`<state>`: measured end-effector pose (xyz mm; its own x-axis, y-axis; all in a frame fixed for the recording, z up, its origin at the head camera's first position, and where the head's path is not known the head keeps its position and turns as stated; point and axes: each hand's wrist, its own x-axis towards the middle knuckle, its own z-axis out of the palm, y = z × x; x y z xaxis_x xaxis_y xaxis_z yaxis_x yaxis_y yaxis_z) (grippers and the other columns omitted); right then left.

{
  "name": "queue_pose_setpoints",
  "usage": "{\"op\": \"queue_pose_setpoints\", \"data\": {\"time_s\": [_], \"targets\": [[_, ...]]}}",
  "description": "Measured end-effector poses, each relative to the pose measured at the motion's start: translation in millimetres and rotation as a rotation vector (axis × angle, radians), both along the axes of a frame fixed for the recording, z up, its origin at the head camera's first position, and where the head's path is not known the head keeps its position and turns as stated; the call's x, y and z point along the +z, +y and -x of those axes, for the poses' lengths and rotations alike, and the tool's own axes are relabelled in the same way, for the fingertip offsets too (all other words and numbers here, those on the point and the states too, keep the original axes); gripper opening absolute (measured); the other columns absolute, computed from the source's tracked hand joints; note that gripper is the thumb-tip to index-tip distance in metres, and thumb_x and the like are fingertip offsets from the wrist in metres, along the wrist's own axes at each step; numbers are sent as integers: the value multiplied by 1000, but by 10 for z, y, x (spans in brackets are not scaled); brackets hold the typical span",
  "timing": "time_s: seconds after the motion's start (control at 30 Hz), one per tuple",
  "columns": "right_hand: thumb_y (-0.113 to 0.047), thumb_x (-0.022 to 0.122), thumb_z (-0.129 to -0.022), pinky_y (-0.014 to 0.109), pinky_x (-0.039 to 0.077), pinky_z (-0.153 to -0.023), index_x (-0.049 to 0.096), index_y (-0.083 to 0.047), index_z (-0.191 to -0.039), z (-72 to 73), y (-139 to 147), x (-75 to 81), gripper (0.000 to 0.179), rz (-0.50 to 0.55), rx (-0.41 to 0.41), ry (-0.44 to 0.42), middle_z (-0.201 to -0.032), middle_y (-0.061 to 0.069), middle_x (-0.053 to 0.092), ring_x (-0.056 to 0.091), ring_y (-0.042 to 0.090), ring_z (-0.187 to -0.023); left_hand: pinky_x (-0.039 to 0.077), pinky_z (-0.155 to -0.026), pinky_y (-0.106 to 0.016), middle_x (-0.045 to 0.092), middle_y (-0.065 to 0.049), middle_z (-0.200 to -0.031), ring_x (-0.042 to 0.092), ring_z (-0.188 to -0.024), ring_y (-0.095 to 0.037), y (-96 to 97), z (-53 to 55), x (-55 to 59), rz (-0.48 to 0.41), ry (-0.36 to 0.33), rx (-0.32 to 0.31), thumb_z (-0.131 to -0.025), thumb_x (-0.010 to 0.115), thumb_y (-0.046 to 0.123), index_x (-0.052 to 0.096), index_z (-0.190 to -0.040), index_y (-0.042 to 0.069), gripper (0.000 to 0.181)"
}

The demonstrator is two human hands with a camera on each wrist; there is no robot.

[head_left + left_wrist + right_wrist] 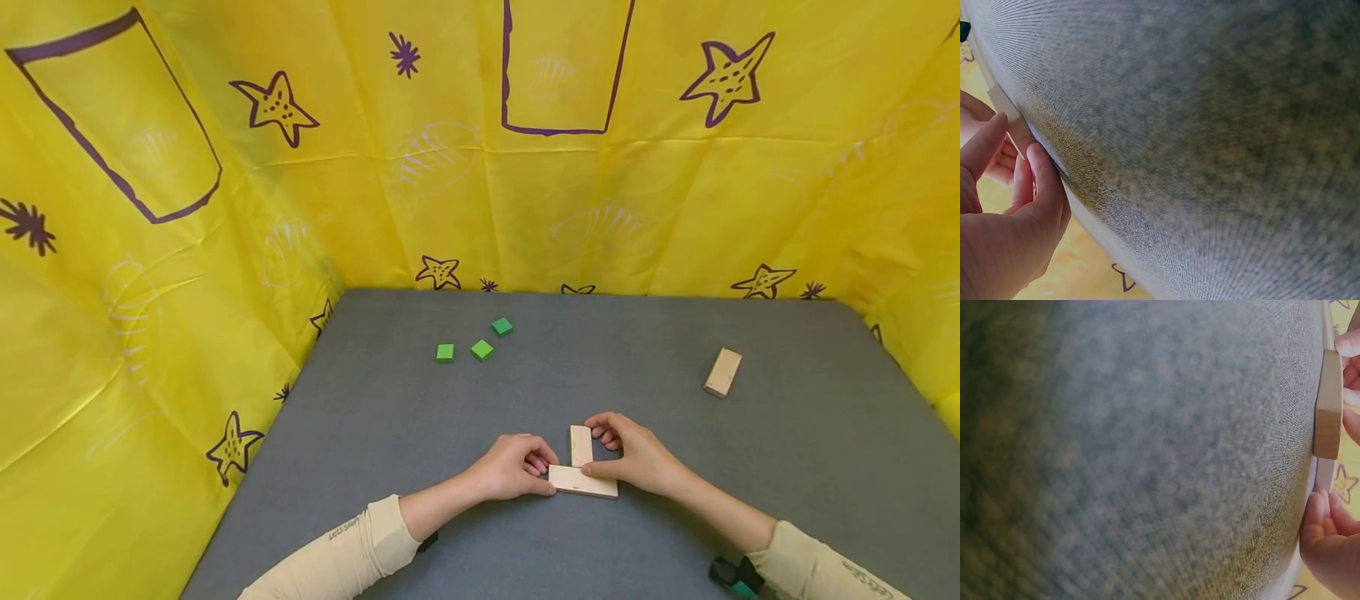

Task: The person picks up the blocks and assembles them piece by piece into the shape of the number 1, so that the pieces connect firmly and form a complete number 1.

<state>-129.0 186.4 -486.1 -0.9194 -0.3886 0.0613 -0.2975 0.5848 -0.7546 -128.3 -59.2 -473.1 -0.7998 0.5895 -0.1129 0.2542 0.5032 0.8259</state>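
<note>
Two pale wooden blocks lie together on the grey table. One front block (573,481) lies crosswise, and a rear block (581,445) runs away from its far edge, making an upside-down T. My left hand (513,468) pinches the front block's left end between thumb and fingers; the left wrist view shows the fingertips at this wooden end (1009,109). With my right hand (633,454), I hold the rear block, index finger at its far right corner and thumb down where the two blocks meet. In the right wrist view, the front block's end (1327,434) faces the camera.
Another wooden block (723,372) lies apart at the right. Three small green blocks, one left (446,353), one middle (482,350) and one darker at the back (502,327), sit beyond my left hand. Yellow patterned cloth (465,208) surrounds the table (405,400).
</note>
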Motion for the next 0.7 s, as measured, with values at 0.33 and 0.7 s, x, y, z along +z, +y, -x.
{"op": "queue_pose_setpoints", "data": {"time_s": [0.33,0.7], "targets": [[-34,85,-75,26,50,-77,61,-4,-115,1,7,16,55,7,-1,-14,-98,0,58,55,14,-88,49,-68,-13,61,3,-82,58,-74,-3,3,-2,14,10,0,1,-73,85,4,70,-95,6,26],[-30,84,-77,25,50,-77,62,-3,-114,5,15,20,50,33,5,-27,-99,1,59,55,15,-89,49,-67,-13,62,2,-82,58,-73,-4,5,-8,24,7,5,2,-73,85,4,70,-94,6,26]]}}
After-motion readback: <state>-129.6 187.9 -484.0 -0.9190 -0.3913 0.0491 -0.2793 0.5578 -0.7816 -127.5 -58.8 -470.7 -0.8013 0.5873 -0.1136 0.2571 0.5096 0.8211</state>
